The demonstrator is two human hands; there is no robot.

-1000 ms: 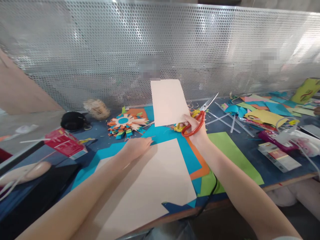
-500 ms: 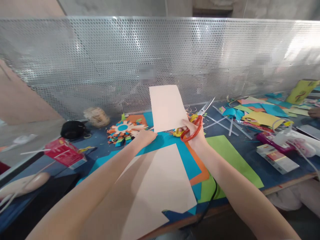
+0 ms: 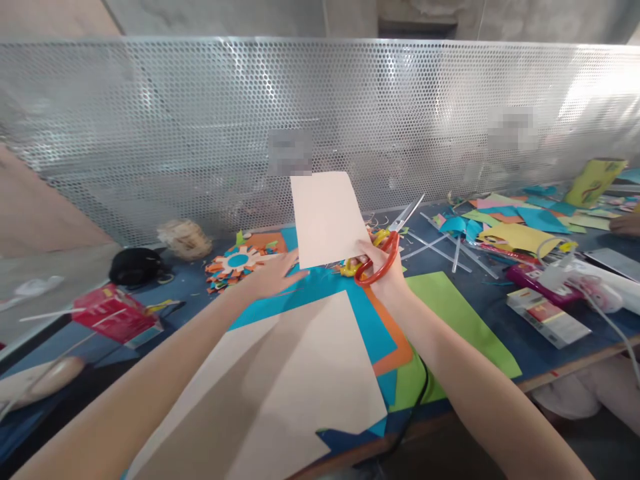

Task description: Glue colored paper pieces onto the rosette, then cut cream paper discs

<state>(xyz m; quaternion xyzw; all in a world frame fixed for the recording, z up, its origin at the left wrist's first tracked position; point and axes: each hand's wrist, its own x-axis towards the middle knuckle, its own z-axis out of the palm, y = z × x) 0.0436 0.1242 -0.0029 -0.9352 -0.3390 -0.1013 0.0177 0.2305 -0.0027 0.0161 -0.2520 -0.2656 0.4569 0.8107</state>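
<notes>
My right hand (image 3: 381, 261) grips orange-handled scissors (image 3: 387, 243), blades pointing up and right, and also pinches a cream paper rectangle (image 3: 325, 217) held upright. My left hand (image 3: 274, 275) is open, fingers stretched toward the lower left corner of that rectangle, over a blue sheet (image 3: 325, 293). A large cream sheet (image 3: 280, 380) lies flat in front of me on the blue, orange and green papers.
A paper sunburst ornament (image 3: 239, 261) lies left of my left hand. A red box (image 3: 113, 313), a black object (image 3: 135, 265) and a perforated metal screen (image 3: 200, 133) stand behind. Paper scraps, clear sticks and a small carton (image 3: 547, 317) crowd the right.
My left hand lifted off the big cream sheet and reached forward to the held rectangle, fingers spreading. The right hand with scissors and rectangle stayed nearly still.
</notes>
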